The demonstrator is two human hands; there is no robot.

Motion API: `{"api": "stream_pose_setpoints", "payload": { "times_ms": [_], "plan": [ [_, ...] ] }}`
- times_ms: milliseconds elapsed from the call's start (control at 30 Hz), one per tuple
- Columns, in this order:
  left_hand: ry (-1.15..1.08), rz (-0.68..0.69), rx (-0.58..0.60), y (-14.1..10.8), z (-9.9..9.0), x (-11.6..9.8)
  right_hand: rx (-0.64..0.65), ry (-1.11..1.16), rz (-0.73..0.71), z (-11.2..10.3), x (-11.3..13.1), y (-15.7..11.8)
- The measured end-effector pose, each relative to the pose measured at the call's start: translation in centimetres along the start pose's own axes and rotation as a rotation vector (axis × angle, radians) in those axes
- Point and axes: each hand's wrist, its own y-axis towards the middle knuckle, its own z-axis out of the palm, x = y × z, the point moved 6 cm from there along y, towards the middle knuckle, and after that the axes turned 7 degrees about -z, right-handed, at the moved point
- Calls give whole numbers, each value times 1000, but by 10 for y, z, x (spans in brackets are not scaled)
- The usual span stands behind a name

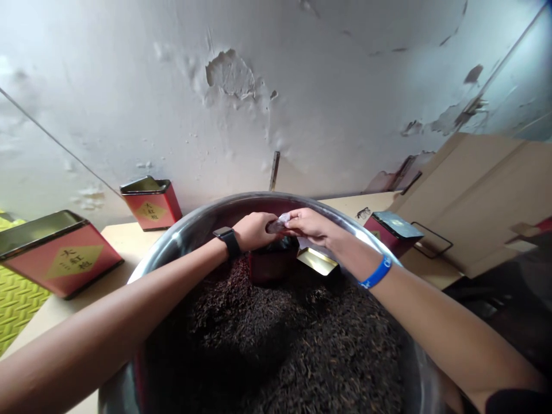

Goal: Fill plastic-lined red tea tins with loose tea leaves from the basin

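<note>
Packet of thin silvery film (pixel 278 222) sits pinched between the left grip (pixel 254 232) and right grip (pixel 313 225), both closed on it above a red tin (pixel 273 263) set among loose dark tea leaves (pixel 293 339) in a steel basin (pixel 207 215). A slip could drop the packet into the leaves, where it could be hard to spot; a sharp tug could tear the film.

We can barely make out the whitish packet (pixel 279 222) pinched between the left hand (pixel 253 231) and right hand (pixel 308 224), since the fingers hide most of it. The dark red tin (pixel 269 267) in the basin sits partly hidden behind them. The steel basin (pixel 181 238) runs off the bottom edge, the tea leaves (pixel 276 345) are too small to tell apart, and the tea tin (pixel 56 259) at left is cut off by the frame.
</note>
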Motion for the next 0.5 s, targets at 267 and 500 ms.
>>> {"api": "stream_pose_setpoints", "payload": {
  "times_ms": [267, 500],
  "plan": [
    [64, 10, -48, 4, 3, 3, -26, -569, 200, -97, -27, -4],
    [55, -163, -95, 5, -1, 17, 240, -894, 591, -67, -111, -12]
  ]
}}
